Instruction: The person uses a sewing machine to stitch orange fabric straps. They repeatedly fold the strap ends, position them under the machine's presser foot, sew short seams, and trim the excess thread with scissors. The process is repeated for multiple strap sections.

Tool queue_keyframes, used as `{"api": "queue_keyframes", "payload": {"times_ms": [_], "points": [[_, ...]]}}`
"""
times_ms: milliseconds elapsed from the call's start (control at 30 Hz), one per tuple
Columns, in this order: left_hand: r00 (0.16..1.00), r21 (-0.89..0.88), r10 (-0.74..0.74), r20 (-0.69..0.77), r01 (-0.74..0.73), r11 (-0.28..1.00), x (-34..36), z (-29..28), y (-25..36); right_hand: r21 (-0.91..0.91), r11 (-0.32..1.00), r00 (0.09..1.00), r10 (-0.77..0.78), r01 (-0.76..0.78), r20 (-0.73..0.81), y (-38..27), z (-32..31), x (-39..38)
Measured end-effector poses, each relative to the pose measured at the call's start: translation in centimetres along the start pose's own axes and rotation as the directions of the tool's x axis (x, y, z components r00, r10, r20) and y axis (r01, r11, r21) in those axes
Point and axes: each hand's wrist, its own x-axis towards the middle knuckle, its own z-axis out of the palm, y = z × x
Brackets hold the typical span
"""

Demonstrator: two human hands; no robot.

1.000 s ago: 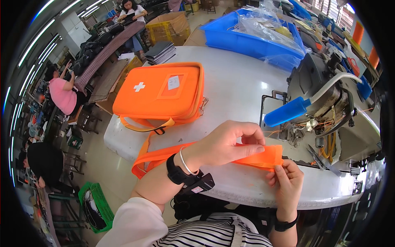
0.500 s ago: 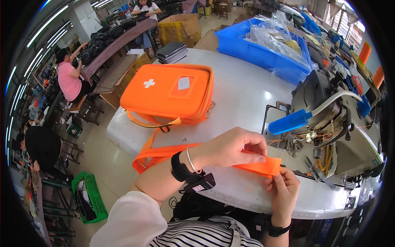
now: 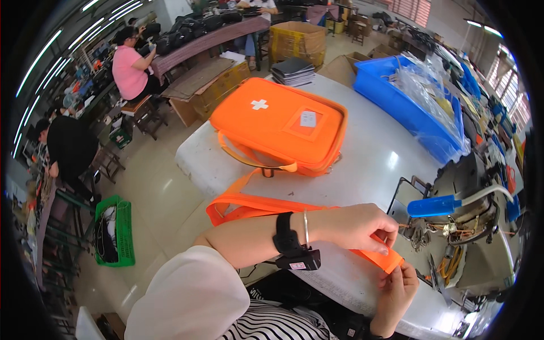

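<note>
An orange strap [image 3: 384, 259] runs across the near part of the white table, and both my hands hold its right end. My left hand [image 3: 362, 226] is closed over the strap from above, thumb and fingers pinching it. At the tip of the strap, my right hand [image 3: 398, 289] grips the edge between thumb and fingers. The strap's other end loops at the left [image 3: 226, 207], below an orange first-aid bag [image 3: 272, 122] with a white cross and a clear pocket. The bag lies on the table, its handle facing me.
At the right stands a sewing machine [image 3: 470, 170] with a blue-gripped lever [image 3: 433, 206]; scissors [image 3: 433, 275] lie near it. A blue bin [image 3: 391, 93] of plastic bags is at the back. Dark folders [image 3: 293, 72] sit behind the bag. A green basket [image 3: 116, 249] is on the floor; people work at the left.
My view has swung left, so the bag, table and bin appear further right. Both hands still pinch the strap's end, and my left forearm lies more level.
</note>
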Motion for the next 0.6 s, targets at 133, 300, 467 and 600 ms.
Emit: {"api": "queue_keyframes", "payload": {"times_ms": [133,300,467,600], "points": [[0.997,0.024,0.071,-0.038,-0.07,0.997,-0.2,0.4,-0.5,-0.029,1.0,1.0,-0.01,0.009,-0.024,0.2,0.1,0.0],[0.988,0.032,0.142,-0.061,-0.14,0.99,-0.4,0.4,-1.0,-0.048,0.998,0.998,-0.049,0.05,0.032,0.3,-0.1,0.0],[0.992,0.038,0.111,-0.054,-0.109,0.993,-0.6,0.2,-1.0,-0.013,0.999,0.999,-0.029,0.03,0.028,0.0,0.4,-0.2],[0.993,0.066,0.119,-0.012,-0.118,0.991,0.3,0.1,-1.2,0.015,1.0,0.999,-0.018,0.017,0.041,-0.3,0.0,-0.2]]}}
